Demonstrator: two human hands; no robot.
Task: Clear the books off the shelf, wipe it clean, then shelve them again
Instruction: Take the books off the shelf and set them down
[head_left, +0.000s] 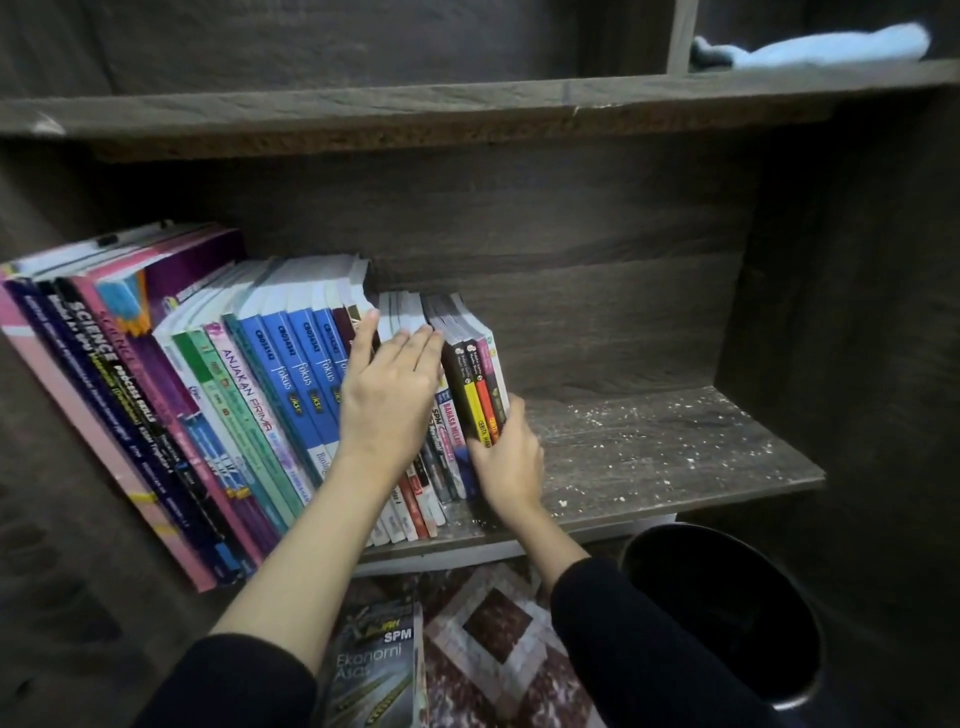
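Note:
A row of books (244, 384) leans leftward on the dark wooden shelf (675, 457), filling its left half. My left hand (387, 395) lies flat with straight fingers over the spines and top edges of the small books in the middle, thumb against the blue books. My right hand (506, 452) grips the lower spines of the last few thin books (480, 384), black, yellow and red, at the right end of the row. The shelf's right half is bare and speckled with white dust and crumbs.
A light blue cloth (821, 49) lies on the upper shelf at the top right. A black bin (727, 618) stands on the floor below the shelf's right side. One book (374, 670) lies on the patterned floor by my knees.

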